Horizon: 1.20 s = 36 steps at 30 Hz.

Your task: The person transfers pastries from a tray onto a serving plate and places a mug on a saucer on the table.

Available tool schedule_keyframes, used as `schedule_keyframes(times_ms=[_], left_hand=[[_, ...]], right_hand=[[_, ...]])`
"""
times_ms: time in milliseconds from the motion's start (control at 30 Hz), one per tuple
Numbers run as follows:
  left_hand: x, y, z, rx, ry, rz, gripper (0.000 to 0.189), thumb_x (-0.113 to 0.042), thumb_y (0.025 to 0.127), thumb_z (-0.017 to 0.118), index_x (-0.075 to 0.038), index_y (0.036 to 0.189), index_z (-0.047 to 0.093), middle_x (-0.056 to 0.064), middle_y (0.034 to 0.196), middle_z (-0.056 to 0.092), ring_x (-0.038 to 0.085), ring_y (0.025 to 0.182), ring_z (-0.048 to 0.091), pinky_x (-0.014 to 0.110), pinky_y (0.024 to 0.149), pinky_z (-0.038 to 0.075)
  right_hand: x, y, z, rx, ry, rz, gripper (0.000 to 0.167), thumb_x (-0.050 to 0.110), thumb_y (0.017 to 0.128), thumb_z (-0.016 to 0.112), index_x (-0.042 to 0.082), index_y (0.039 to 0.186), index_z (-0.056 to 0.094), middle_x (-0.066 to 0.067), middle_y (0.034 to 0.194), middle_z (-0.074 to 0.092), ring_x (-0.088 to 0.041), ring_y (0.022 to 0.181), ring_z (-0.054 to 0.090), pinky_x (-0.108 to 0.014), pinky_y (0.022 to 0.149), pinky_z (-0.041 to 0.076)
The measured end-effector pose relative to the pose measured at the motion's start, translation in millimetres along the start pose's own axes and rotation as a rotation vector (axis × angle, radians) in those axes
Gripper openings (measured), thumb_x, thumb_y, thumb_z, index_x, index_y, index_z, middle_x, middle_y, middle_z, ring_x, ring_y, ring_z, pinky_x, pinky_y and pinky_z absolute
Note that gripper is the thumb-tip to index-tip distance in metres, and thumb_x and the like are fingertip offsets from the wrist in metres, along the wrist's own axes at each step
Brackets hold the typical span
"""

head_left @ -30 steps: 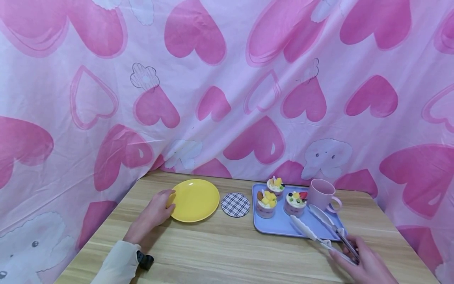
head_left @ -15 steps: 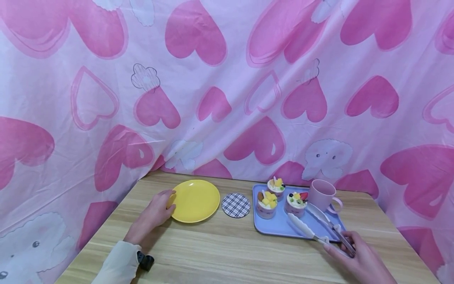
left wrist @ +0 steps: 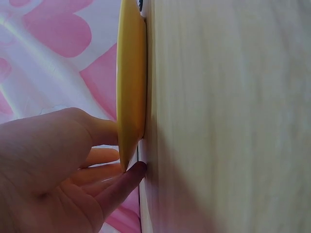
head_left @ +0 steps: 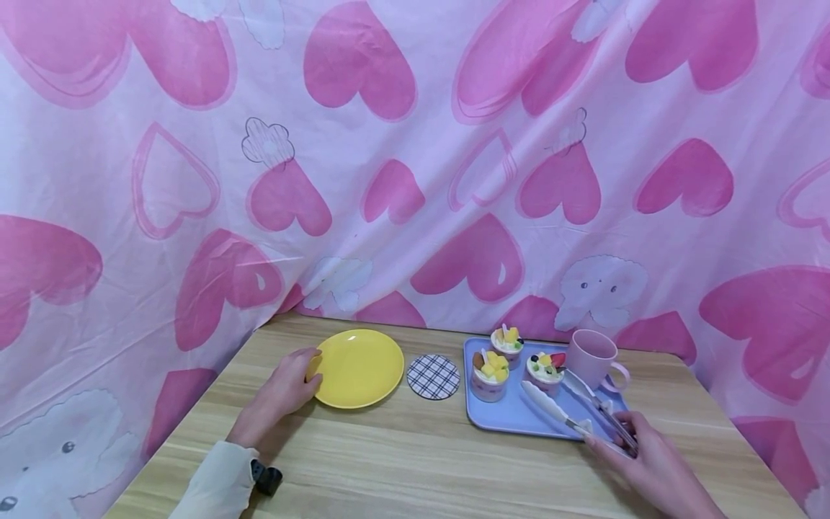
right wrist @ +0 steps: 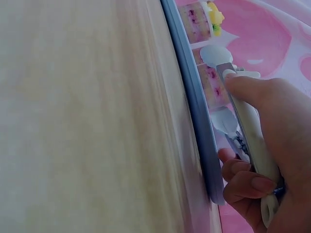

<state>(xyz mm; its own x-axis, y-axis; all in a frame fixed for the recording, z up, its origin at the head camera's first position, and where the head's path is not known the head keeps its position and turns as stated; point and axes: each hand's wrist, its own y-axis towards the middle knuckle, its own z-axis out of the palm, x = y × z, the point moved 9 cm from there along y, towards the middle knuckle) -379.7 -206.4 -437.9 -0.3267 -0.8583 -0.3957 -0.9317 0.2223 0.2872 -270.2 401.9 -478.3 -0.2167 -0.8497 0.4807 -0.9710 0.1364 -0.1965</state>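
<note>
My left hand (head_left: 290, 382) holds the left rim of a yellow plate (head_left: 360, 369) lying on the table, thumb against the rim in the left wrist view (left wrist: 108, 132). My right hand (head_left: 648, 458) grips tongs (head_left: 546, 402) with pale scalloped heads and metal arms. Their heads are spread, one on each side of the near right dessert cup (head_left: 543, 382), which bears cream, blueberry and strawberry. Whether they touch the cup is unclear. Two more fruit-topped dessert cups (head_left: 488, 389) share the blue tray (head_left: 502, 422).
At the tray's back right is a pink mug (head_left: 591, 357), handle to the right. Between plate and tray lies a round checked coaster (head_left: 433, 377). A pink heart-patterned curtain (head_left: 467, 267) hangs behind the wooden table (head_left: 389, 461).
My right hand has moved forward and a little left, bringing the tongs' heads farther along both sides of the near right cup. The left hand has stayed at the plate.
</note>
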Motion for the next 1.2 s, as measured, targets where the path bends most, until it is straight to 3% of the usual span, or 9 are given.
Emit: schedule_keyframes(times_ms=[267,500,833,1200], left_hand=[[4.7,1.4,-0.4,-0.004,-0.014,-0.031,0.046,-0.005,0.096,0.072,0.016,0.136,0.063,0.033,0.129,0.071,0.043,0.119,0.07,0.059,0.107,0.058],[9.0,0.9,1.1,0.019,-0.042,-0.076,0.047,-0.006,0.098,0.07,0.015,0.139,0.06,0.032,0.131,0.071,0.04,0.116,0.071,0.058,0.104,0.059],[12.0,0.3,-1.9,0.024,-0.047,-0.049,0.048,-0.002,0.097,0.066,0.015,0.141,0.06,0.034,0.129,0.072,0.04,0.111,0.072,0.059,0.101,0.06],[10.9,-1.0,-0.3,0.065,-0.059,-0.093,0.052,-0.001,0.097,0.061,0.015,0.146,0.056,0.036,0.139,0.067,0.042,0.123,0.069,0.059,0.105,0.058]], right_hand=[[1,2.4,1,0.009,0.012,-0.012,0.117,0.083,0.092,0.061,-0.01,0.156,0.03,-0.035,0.143,0.054,-0.04,0.116,0.058,-0.061,0.093,0.062],[1,-2.0,-3,-0.054,-0.015,-0.05,0.108,0.078,0.093,0.065,-0.008,0.152,0.038,-0.028,0.134,0.06,-0.034,0.112,0.059,-0.046,0.089,0.059],[5,-0.4,-3,-0.085,-0.001,-0.058,0.104,0.078,0.09,0.069,-0.004,0.149,0.043,-0.023,0.129,0.062,-0.032,0.11,0.058,-0.043,0.09,0.058],[6,-2.5,-4,-0.094,-0.004,-0.085,0.1,0.077,0.091,0.069,-0.002,0.148,0.044,-0.021,0.128,0.063,-0.03,0.109,0.059,-0.044,0.089,0.059]])
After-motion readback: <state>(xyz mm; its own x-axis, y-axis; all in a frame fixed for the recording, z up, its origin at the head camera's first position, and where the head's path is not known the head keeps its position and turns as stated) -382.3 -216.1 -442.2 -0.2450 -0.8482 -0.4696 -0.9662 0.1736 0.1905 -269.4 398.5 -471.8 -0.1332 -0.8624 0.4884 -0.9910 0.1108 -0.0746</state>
